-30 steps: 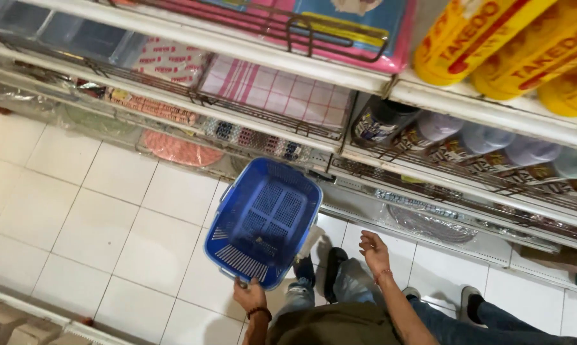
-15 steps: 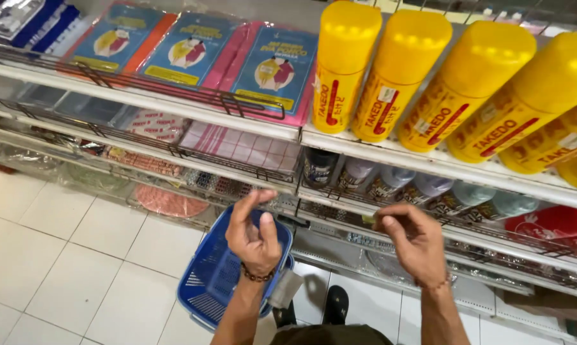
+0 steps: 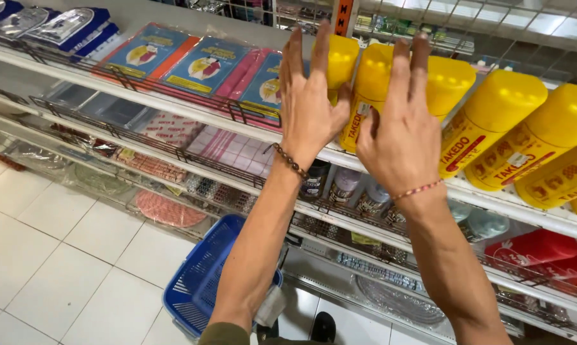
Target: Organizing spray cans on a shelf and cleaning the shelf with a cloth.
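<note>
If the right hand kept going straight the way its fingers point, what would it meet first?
Most likely the yellow bottle lying on the top shelf: the right hand has its open fingers spread just in front of it. Depth is unclear, so contact cannot be told.

So, counts: two hands up, the left hand (image 3: 309, 105) and right hand (image 3: 400, 131), one bracelet on each wrist. Yellow bottles (image 3: 486, 128) on the upper shelf: I count six or seven, the ones at 3 o'clock run off the edge so hard to be sure. Three flat picture packs (image 3: 205, 64) at 11 o'clock. One blue basket (image 3: 202, 287) on the floor at 7 o'clock. Two red boxes (image 3: 531, 249) at 4 o'clock.
</note>
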